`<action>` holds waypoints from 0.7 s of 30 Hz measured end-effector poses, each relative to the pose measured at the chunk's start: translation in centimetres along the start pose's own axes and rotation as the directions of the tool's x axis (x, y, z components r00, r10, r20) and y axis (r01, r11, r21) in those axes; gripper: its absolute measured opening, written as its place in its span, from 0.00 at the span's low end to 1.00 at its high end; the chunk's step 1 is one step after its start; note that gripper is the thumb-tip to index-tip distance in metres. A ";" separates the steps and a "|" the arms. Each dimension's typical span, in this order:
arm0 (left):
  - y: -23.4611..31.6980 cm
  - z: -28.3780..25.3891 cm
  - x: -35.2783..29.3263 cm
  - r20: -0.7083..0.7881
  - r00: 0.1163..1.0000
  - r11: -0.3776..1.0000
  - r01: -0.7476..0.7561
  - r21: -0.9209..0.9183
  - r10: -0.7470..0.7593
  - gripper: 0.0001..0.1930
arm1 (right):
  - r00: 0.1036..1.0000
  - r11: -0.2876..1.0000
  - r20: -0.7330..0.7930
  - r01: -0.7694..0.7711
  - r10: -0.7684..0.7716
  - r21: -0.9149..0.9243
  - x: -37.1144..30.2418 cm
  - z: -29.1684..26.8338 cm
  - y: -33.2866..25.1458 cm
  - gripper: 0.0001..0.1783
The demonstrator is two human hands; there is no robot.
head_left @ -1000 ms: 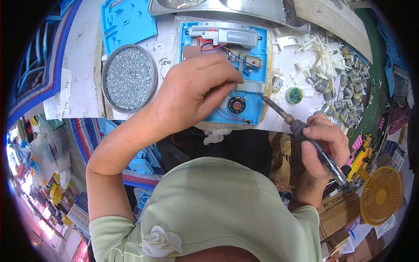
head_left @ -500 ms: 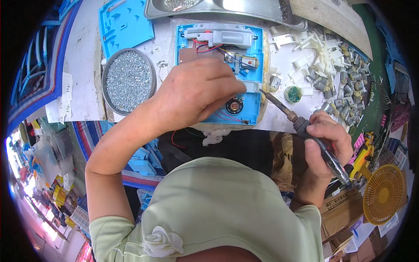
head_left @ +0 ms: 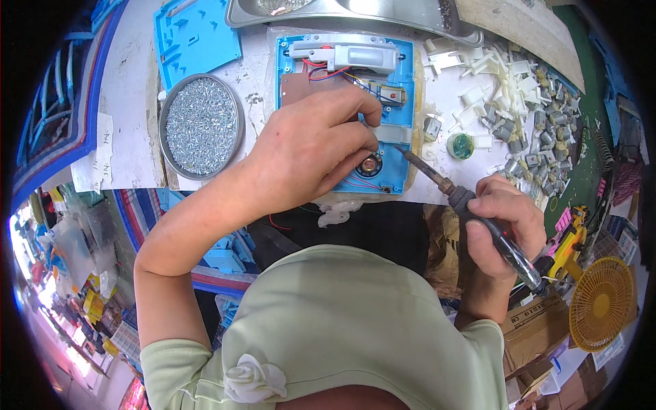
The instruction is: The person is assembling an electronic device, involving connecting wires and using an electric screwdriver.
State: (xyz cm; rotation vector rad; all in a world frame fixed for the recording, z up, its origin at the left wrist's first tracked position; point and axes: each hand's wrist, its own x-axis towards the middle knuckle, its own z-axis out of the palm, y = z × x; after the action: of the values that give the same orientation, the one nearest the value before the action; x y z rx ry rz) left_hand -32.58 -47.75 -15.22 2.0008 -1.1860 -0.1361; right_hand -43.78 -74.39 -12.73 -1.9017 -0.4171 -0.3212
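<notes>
A blue plastic housing (head_left: 404,60) lies open in front of me, with grey parts, wires, a brown board (head_left: 294,87) and a small round speaker (head_left: 370,165) inside. My left hand (head_left: 318,140) is over its middle, fingers bent and pressed together beside the speaker. Whatever these fingers pinch, if anything, is hidden. In my right hand (head_left: 509,217) is a soldering iron (head_left: 497,239), gripped by its dark handle. Its tip points up and left, over the right side of the housing near the left fingertips; contact cannot be made out.
Left of the housing stands a round tin (head_left: 203,126) of small screws, below a blue plastic panel (head_left: 198,39). To the right lie a small green-filled jar (head_left: 460,145), white plastic brackets (head_left: 471,96) and several small motors (head_left: 540,140). A metal tray (head_left: 383,14) borders the far side.
The soldering iron has shifted left, bringing its tip from the housing's right edge to over it. My left fingers have drawn slightly back to the left and bent more.
</notes>
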 end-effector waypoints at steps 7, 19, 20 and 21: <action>0.1 0.4 0.0 -0.023 1.000 1.000 0.008 0.015 -0.008 0.12 | 0.995 1.000 0.096 -0.030 0.030 0.000 0.2 0.2 -0.4 0.13; 0.3 -0.4 -0.2 -0.039 0.998 0.997 0.055 -0.050 -0.057 0.10 | 0.998 1.000 0.059 -0.028 0.027 0.009 0.2 0.0 -0.5 0.14; 0.3 -0.6 -0.2 -0.041 0.998 0.997 0.053 -0.062 -0.056 0.10 | 0.999 0.999 0.036 -0.034 0.033 0.024 0.0 0.1 -0.5 0.14; 0.2 -0.5 -0.3 -0.044 0.997 0.996 0.062 -0.071 -0.065 0.09 | 0.999 0.999 0.012 -0.041 0.041 0.033 -0.4 0.3 -0.4 0.15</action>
State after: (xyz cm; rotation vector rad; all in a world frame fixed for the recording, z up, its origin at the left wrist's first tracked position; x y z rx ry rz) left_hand -32.66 -47.31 -14.87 1.9713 -1.0752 -0.1601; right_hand -44.28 -74.06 -12.61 -1.8776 -0.3883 -0.2742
